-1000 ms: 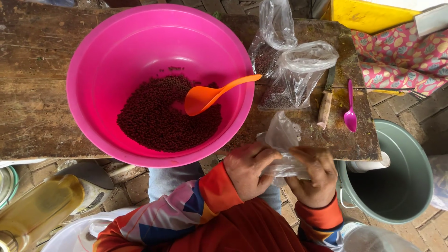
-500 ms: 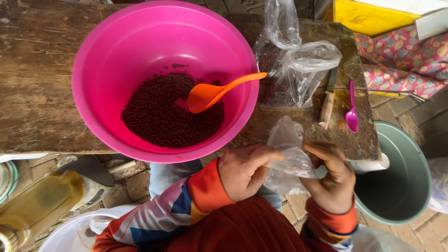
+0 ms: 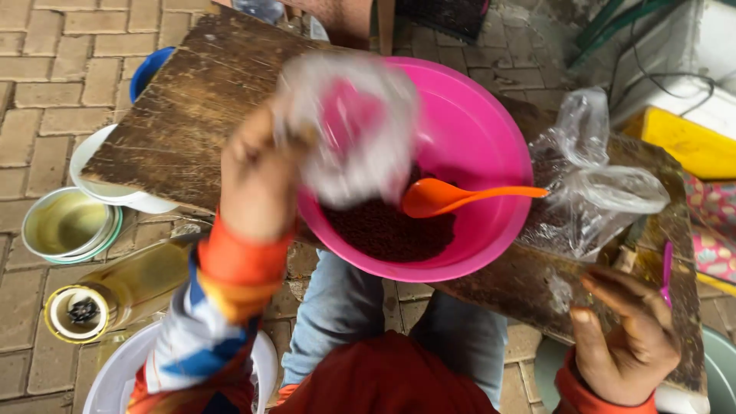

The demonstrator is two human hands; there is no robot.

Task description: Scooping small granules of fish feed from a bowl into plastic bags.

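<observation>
Step in hand, as judged: readying a small clear plastic bag (image 3: 349, 130) for filling. The left hand (image 3: 257, 172) is raised above the pink basin (image 3: 491, 146), pinching the bag at its mouth; the bag hangs blurred, seemingly puffed open, just right of that hand and over the basin's near-left rim. The right hand (image 3: 625, 337) rests loosely curled, holding nothing, on the near edge of the wooden bench (image 3: 192, 123). Dark red grain (image 3: 387, 226) lies in the basin between the hands, with the orange scoop (image 3: 452, 197) resting on it, handle toward the right hand. A heap of spare clear bags (image 3: 590, 192) sits beyond the right hand.

Next move likely calls for the right hand to take the scoop while the left keeps the bag mouth open over the basin.

Versus 1.0 s ago: both hands then worked the bag together at the bench's near edge; now the left alone has lifted it, and the view has swung leftward.
</observation>
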